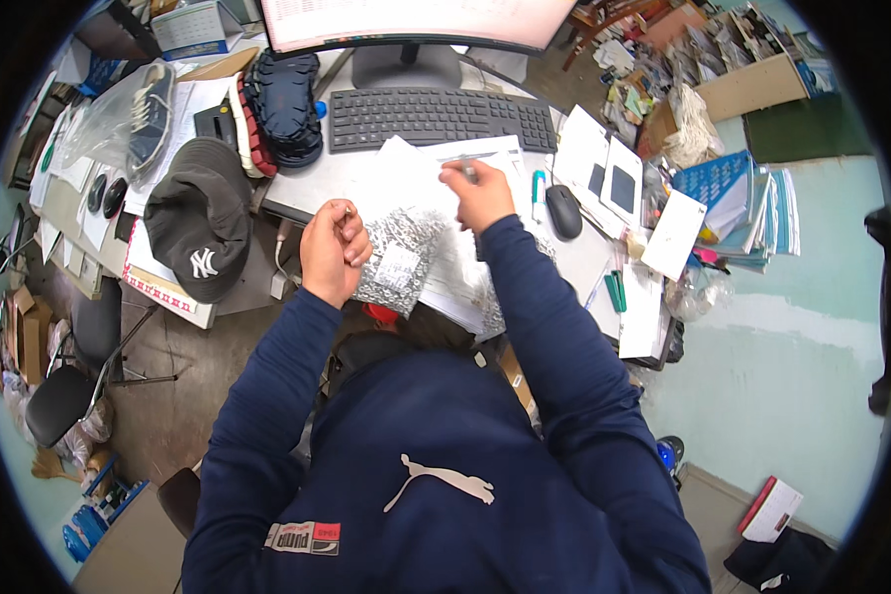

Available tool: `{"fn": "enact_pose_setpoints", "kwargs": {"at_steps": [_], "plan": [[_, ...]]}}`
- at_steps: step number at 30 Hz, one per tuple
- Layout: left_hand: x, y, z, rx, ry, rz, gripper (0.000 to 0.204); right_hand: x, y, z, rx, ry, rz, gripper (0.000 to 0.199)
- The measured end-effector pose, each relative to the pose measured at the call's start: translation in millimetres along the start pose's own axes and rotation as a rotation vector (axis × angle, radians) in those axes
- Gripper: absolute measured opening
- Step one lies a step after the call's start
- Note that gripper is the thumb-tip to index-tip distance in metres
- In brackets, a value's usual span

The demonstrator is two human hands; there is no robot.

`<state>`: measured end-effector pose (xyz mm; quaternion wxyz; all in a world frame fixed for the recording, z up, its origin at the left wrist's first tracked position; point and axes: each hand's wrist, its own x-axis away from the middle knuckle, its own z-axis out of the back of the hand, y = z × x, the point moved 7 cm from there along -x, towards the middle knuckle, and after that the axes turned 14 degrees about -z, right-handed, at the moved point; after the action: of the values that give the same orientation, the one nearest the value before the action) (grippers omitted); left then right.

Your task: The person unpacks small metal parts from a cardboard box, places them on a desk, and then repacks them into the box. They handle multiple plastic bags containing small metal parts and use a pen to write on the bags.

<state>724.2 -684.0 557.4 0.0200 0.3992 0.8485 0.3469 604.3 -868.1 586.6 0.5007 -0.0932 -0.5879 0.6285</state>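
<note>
My left hand is raised over the desk's front edge, its fingers curled in. A tiny object shows at its fingertips, too small to name. Just right of it lies a grey-and-white speckled packet with a white label, partly over the edge. My right hand is closed above white papers, with a small greyish thing at the thumb and fingers that I cannot make out. More speckled material shows below my right wrist, partly hidden by the sleeve.
Behind my hands are a black keyboard and a monitor. A mouse and green-capped marker lie to the right. On the left are a dark cap, shoe soles and a bagged shoe.
</note>
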Motion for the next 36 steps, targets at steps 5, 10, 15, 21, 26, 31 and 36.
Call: {"fn": "enact_pose_setpoints", "kwargs": {"at_steps": [5, 10, 15, 21, 26, 31, 36], "plan": [[31.2, -43.5, -38.2, 0.044, -0.096, 0.294, 0.021, 33.8, 48.4, 123.0, -0.25, 0.173, -0.112, 0.028], [25.2, -80.2, -67.7, -0.072, -0.19, 0.439, 0.03, 50.0, 100.3, 189.0, -0.288, 0.268, -0.224, 0.027], [16.4, -96.7, -68.8, -0.325, -0.092, 0.421, 0.038, 11.9, 125.9, 185.2, -0.081, 0.195, -0.195, 0.024], [26.8, -87.6, -63.1, -0.385, -0.025, 0.285, 0.039, -72.7, 92.2, 154.7, 0.378, 0.331, 0.002, 0.025], [56.1, -72.0, -37.7, -0.385, 0.047, 0.189, 0.037, -112.2, 78.4, 133.3, 0.708, 0.31, -0.091, 0.026], [79.6, -64.0, -8.8, -0.35, 0.178, 0.144, 0.038, -122.9, 86.2, 141.8, 0.518, 0.211, -0.154, 0.022], [92.8, -70.7, -2.8, -0.315, 0.184, 0.133, 0.034, -113.2, 90.3, 169.6, 0.065, 0.135, -0.262, 0.019]]}}
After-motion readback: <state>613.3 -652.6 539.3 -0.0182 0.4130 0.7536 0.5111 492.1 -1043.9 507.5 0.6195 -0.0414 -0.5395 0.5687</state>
